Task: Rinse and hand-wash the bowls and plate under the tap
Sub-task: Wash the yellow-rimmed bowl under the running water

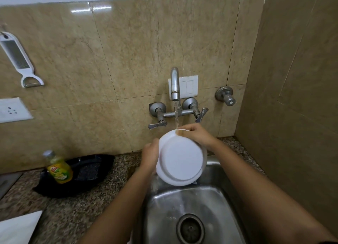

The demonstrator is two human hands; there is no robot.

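A white plate (181,158) is held on edge over the steel sink (215,203), its underside turned towards me. My left hand (150,157) grips its left rim. My right hand (194,135) holds the top rim, thumb on the back. Water runs from the tap (174,83) in a thin stream and lands on the plate's top edge beside my right fingers. The plate's front face is hidden. No bowls are in view.
A yellow dish-soap bottle (58,168) stands in a black tray (87,170) on the granite counter left of the sink. Two lever handles (157,124) sit below the tap. A wall corner rises on the right. A white board (18,227) lies at bottom left.
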